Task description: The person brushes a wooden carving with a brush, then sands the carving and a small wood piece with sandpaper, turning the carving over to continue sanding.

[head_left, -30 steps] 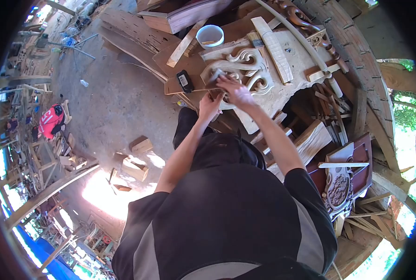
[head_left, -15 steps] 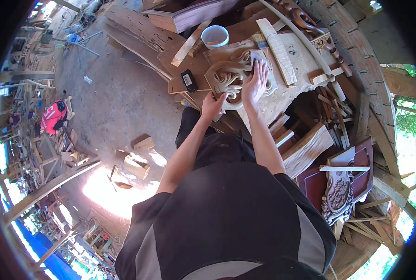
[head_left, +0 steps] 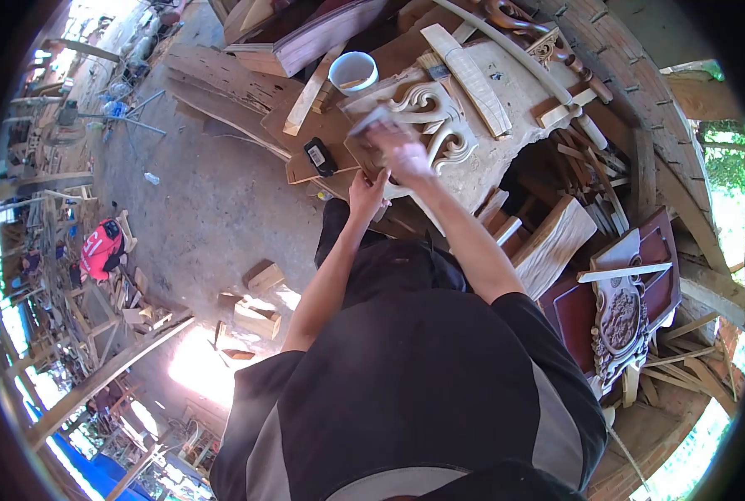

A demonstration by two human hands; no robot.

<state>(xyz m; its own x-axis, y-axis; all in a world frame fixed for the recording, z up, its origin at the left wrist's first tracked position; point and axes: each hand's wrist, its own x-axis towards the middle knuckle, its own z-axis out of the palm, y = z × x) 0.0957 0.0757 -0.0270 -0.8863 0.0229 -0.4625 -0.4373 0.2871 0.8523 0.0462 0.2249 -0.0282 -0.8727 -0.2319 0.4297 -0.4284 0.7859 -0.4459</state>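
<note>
A carved wooden panel (head_left: 448, 125) with scrolling relief lies on the workbench in front of me. My left hand (head_left: 367, 196) grips its near left edge, thumb on top and fingers curled around. Over the panel's left part is my right hand (head_left: 402, 154), smeared by motion, with a pale grey piece of sandpaper (head_left: 374, 119) under its fingers. The hand and paper hide part of the carving. Close to my left hand, a small black box with a white label (head_left: 319, 157) rests on a brown board.
A white bowl (head_left: 354, 73) and a brush (head_left: 433, 63) sit beyond the panel. Wooden strips (head_left: 468, 79) lie around it. Rough planks (head_left: 230, 92) jut out at left. Lower right, a carved reddish panel (head_left: 623, 309) leans among offcuts. A person in red (head_left: 101, 249) is far left.
My right hand has swept left with the sandpaper, from the panel's right side to its left part. My left hand keeps its grip. The whole view has shifted slightly.
</note>
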